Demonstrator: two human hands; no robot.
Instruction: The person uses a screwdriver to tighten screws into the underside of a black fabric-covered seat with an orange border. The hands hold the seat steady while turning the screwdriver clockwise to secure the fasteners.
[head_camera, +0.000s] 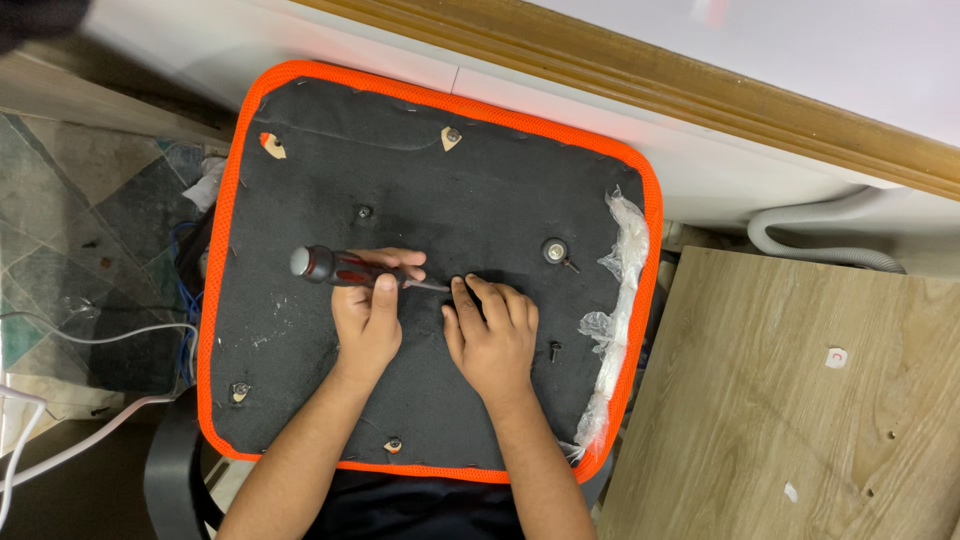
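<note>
Upturned chair seat (300, 330), black fabric underside with orange mesh rim, filling centre frame, turned bottom-up to expose its fasteners. Left hand (368, 315) closed around a screwdriver (345, 268) with red-and-black handle, held flat, tip aimed right toward centre. Right hand (492, 335) pressed on the fabric, fingertips (470, 290) at the tip, seemingly guiding it. Loose screw (554, 351) just right. Clear plastic wrap (618, 300) bunched along right edge. Wooden board (790, 400) lower right.

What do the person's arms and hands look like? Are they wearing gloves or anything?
No gloves. The left hand and right hand are bare, and both forearms are bare too, with no sleeves, watch or rings showing. The fingernails look short.
</note>
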